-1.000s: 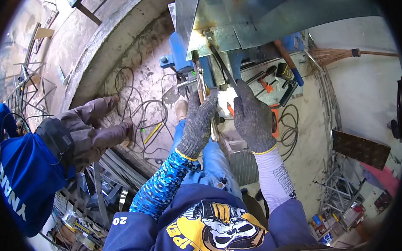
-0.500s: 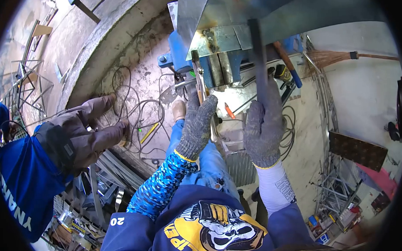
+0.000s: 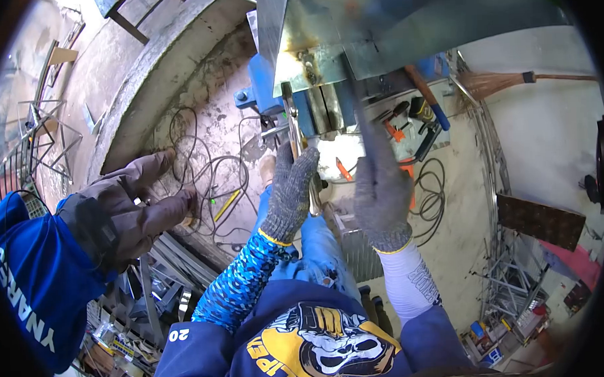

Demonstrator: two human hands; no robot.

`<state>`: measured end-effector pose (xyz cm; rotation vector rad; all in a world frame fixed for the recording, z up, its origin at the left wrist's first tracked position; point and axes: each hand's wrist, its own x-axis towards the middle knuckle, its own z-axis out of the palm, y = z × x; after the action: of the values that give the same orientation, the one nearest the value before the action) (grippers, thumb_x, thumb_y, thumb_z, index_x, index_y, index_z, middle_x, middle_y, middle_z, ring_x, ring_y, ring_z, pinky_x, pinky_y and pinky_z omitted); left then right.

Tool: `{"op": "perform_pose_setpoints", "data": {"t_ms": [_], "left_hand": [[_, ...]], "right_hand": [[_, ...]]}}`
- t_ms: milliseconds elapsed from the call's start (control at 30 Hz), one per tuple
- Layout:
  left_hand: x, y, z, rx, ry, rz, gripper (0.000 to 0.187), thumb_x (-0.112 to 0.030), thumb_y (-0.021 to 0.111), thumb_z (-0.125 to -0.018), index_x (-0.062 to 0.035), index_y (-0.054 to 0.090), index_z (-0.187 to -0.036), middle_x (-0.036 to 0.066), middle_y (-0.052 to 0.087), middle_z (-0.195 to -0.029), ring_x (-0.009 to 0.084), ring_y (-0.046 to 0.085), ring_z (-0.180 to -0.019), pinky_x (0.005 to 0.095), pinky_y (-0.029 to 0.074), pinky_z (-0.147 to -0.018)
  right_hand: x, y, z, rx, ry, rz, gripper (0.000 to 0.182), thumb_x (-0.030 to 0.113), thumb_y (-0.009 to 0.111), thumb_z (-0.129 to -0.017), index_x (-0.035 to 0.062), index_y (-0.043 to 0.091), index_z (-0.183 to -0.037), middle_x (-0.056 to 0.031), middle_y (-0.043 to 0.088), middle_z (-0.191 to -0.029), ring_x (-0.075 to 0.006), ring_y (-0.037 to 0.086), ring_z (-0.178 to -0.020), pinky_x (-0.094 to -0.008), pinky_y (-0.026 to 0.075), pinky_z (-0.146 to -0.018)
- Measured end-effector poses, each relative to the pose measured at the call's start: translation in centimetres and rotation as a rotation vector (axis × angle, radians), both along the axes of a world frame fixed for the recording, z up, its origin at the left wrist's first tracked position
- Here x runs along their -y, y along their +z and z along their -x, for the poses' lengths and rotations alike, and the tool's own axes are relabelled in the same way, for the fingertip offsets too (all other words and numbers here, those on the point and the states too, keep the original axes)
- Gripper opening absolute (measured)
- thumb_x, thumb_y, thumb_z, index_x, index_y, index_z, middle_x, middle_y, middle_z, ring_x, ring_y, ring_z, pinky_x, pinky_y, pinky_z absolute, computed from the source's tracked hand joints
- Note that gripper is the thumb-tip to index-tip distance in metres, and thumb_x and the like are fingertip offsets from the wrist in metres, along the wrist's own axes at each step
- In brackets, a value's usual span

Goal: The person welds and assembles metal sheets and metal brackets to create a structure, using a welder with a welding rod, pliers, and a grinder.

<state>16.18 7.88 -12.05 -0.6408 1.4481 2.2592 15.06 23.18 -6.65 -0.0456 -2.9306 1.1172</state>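
Observation:
My left hand [image 3: 289, 192], in a grey knit glove, is closed around a pair of locking pliers [image 3: 292, 122]. Their jaws reach the lower left edge of a bent sheet of metal [image 3: 410, 42], which has a brown heat-stained patch near that corner. My right hand [image 3: 383, 195], also gloved and blurred by motion, grips a long, flat, dark metal bar [image 3: 359, 107]. Its far end lies over the sheet's lower edge; whether it touches cannot be made out. Beneath the sheet stands a blue bench vise [image 3: 265, 83], its jaws partly hidden.
To the right lie a hammer [image 3: 432, 97] with a blue grip, a tape measure [image 3: 420, 110] and a broom [image 3: 498, 83]. Black cable [image 3: 208, 158] loops over the floor. At left, a person in a blue shirt [image 3: 46, 277] bends beside metal bars [image 3: 185, 259].
My right hand and the dark bar have swung left, closer to the pliers. My left hand keeps its hold on the pliers. The view has shifted slightly.

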Motion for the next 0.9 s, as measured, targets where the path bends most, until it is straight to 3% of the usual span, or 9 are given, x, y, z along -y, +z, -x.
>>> {"op": "perform_pose_setpoints", "data": {"t_ms": [33,167,300,367,500,633,700,833,900], "left_hand": [[0.3,-0.7,-0.3,0.005,-0.009,0.001,0.030,-0.021,0.055,-0.098,-0.0073,0.050,-0.124,0.003,0.056,-0.089,0.0124,0.058,-0.079,0.0259,0.050,-0.065],[0.0,-0.2,0.2,0.189,0.044,-0.088,0.032,-0.005,0.058,-0.088,-0.0036,0.057,-0.120,0.014,0.053,-0.105,0.0206,0.059,-0.090,0.0294,0.050,-0.069],[0.4,-1.7,-0.6,-0.122,-0.052,0.125,0.037,-0.023,0.060,-0.093,-0.0069,0.050,-0.126,0.008,0.056,-0.091,0.0163,0.061,-0.078,0.0297,0.052,-0.065],[-0.1,1.0,0.4,0.111,-0.005,-0.019,0.040,-0.032,0.059,-0.095,-0.0080,0.047,-0.126,0.004,0.055,-0.083,0.0135,0.060,-0.072,0.0290,0.051,-0.063],[-0.3,-0.1,0.3,0.009,0.018,0.047,0.037,-0.030,0.058,-0.095,-0.0074,0.046,-0.122,0.003,0.054,-0.078,0.0126,0.058,-0.062,0.0271,0.049,-0.054],[-0.7,1.4,0.8,0.093,0.041,0.009,0.033,-0.029,0.057,-0.096,-0.0078,0.047,-0.119,0.003,0.054,-0.077,0.0128,0.058,-0.065,0.0276,0.050,-0.056],[-0.4,1.4,0.7,0.082,0.021,0.002,0.033,-0.027,0.058,-0.095,-0.0078,0.047,-0.119,0.003,0.054,-0.078,0.0127,0.058,-0.064,0.0273,0.050,-0.056],[-0.5,0.7,1.2,0.098,0.052,-0.022,0.036,-0.026,0.058,-0.095,-0.0085,0.047,-0.124,0.003,0.054,-0.083,0.0114,0.057,-0.067,0.0273,0.050,-0.057],[-0.4,0.7,0.4,0.084,0.029,-0.001,0.037,-0.026,0.059,-0.095,-0.0088,0.047,-0.125,0.002,0.054,-0.084,0.0110,0.057,-0.068,0.0278,0.050,-0.057]], "right_hand": [[-0.2,0.0,-0.2,-0.253,-0.077,0.134,0.053,0.007,0.051,-0.090,0.0104,0.045,-0.142,-0.0181,0.063,-0.073,-0.0268,0.059,-0.054,-0.0337,0.047,-0.052],[0.2,0.4,0.8,0.365,0.083,-0.229,0.047,0.008,0.049,-0.093,0.0019,0.046,-0.140,-0.0111,0.064,-0.072,-0.0242,0.061,-0.054,-0.0361,0.049,-0.055],[-0.2,-0.1,0.5,-0.193,-0.017,0.096,0.056,0.021,0.053,-0.094,0.0111,0.036,-0.147,-0.0133,0.065,-0.067,-0.0306,0.063,-0.053,-0.0427,0.050,-0.050],[-0.1,-0.5,0.7,0.247,0.187,-0.369,0.054,0.017,0.055,-0.093,0.0105,0.041,-0.145,-0.0171,0.069,-0.083,-0.0306,0.064,-0.056,-0.0398,0.051,-0.051],[-0.3,1.7,0.6,-0.150,-0.063,0.111,0.047,0.005,0.056,-0.091,0.0074,0.051,-0.137,-0.0221,0.069,-0.103,-0.0313,0.067,-0.063,-0.0367,0.053,-0.057],[-0.6,0.5,0.3,-0.504,-0.181,0.255,0.045,0.002,0.057,-0.089,0.0005,0.052,-0.134,-0.0199,0.070,-0.093,-0.0261,0.064,-0.058,-0.0367,0.051,-0.055],[-0.6,-0.8,0.1,-0.115,-0.023,0.095,0.049,0.013,0.057,-0.090,0.0083,0.049,-0.138,-0.0138,0.062,-0.068,-0.0320,0.061,-0.054,-0.0408,0.049,-0.052],[-0.3,-0.8,0.4,0.187,0.128,-0.102,0.049,0.014,0.057,-0.090,0.0084,0.050,-0.137,-0.0144,0.064,-0.073,-0.0325,0.063,-0.058,-0.0416,0.050,-0.052],[-0.4,-1.2,0.4,-0.397,-0.103,0.144,0.048,0.010,0.059,-0.088,0.0063,0.052,-0.135,-0.0130,0.064,-0.072,-0.0317,0.063,-0.059,-0.0413,0.051,-0.053]]}}
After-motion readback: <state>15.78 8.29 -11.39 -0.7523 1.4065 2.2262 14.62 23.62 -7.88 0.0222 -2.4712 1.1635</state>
